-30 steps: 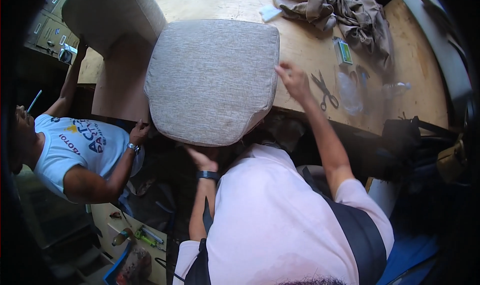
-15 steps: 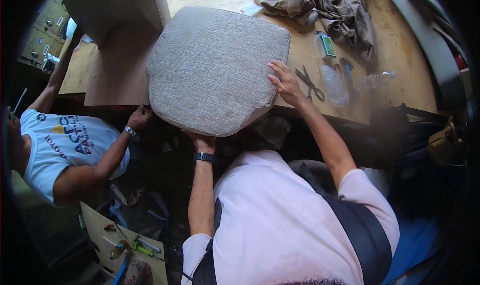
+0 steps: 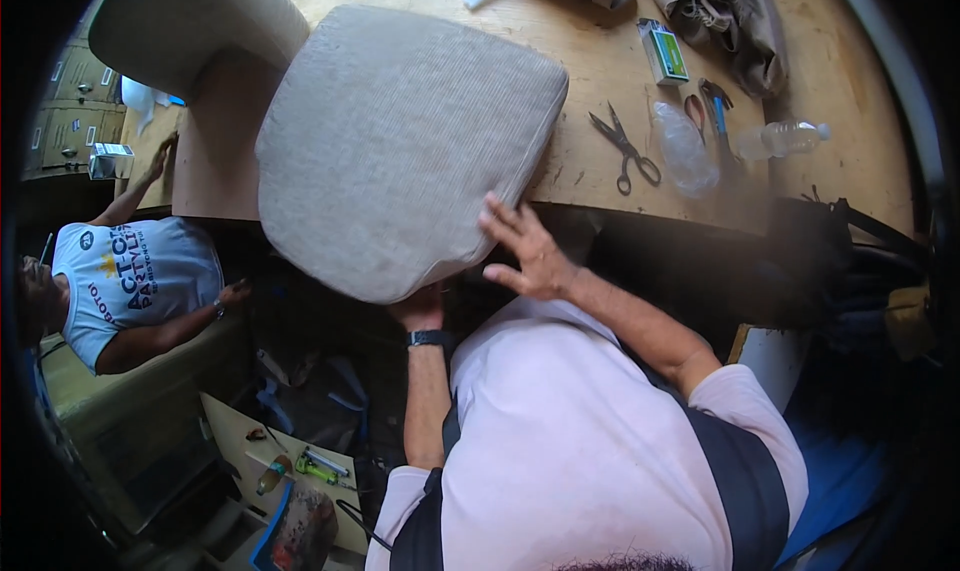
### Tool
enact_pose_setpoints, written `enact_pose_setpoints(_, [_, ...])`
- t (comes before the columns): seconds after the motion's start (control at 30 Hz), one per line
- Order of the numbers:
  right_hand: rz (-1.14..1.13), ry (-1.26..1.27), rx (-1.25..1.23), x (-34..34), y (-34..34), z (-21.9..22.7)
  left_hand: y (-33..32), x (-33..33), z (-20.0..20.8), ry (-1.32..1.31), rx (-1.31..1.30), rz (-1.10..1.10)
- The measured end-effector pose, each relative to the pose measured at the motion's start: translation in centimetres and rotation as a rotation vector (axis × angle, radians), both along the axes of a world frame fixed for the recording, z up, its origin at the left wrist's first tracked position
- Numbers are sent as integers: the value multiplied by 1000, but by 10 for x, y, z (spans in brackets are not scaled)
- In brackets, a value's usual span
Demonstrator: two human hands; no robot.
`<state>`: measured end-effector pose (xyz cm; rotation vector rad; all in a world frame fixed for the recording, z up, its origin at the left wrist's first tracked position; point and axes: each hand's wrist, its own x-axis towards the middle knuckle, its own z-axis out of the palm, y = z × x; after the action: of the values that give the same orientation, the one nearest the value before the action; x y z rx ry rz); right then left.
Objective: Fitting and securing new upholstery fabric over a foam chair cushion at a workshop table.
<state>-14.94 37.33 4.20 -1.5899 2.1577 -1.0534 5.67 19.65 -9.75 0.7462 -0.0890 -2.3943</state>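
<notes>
A grey fabric-covered seat cushion point(image 3: 400, 151) tilts over the near edge of the wooden table, its broad textured face up. My left hand point(image 3: 420, 309) holds it from beneath at the near edge; the fingers are hidden under the cushion. At the near right corner, my right hand point(image 3: 527, 249) is open with its fingers spread, the fingertips against the cushion's side. Behind the cushion to the left stands a curved upholstered grey chair back point(image 3: 200, 26) on a brown board point(image 3: 215, 166).
The wooden table point(image 3: 590, 61) carries black scissors point(image 3: 625, 151), a clear plastic bag point(image 3: 685, 151), a hammer point(image 3: 716, 106), a plastic bottle point(image 3: 785, 139), a green-and-white box point(image 3: 663, 53) and brown cloth point(image 3: 725, 21). At left stands another person point(image 3: 140, 276). A low board point(image 3: 235, 436) holds tools.
The cushion has turned and shifted left and nearer. My right hand has slid toward its near corner. The other person's near hand has drawn away from the brown board.
</notes>
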Motion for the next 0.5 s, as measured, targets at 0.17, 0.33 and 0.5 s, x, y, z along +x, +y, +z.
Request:
enact_pose_setpoints(0.17, [49,-164,-242,6,8,-8,31,25,-31,-70,-133,96])
enact_pose_setpoints(0.33, [-434,51,-108,-33,36,-25,53,3,-4,-361,-202,-220])
enact_pose_setpoints(0.5, [-959,388,295,-112,84,-74,34,-19,-26,-577,-153,-354])
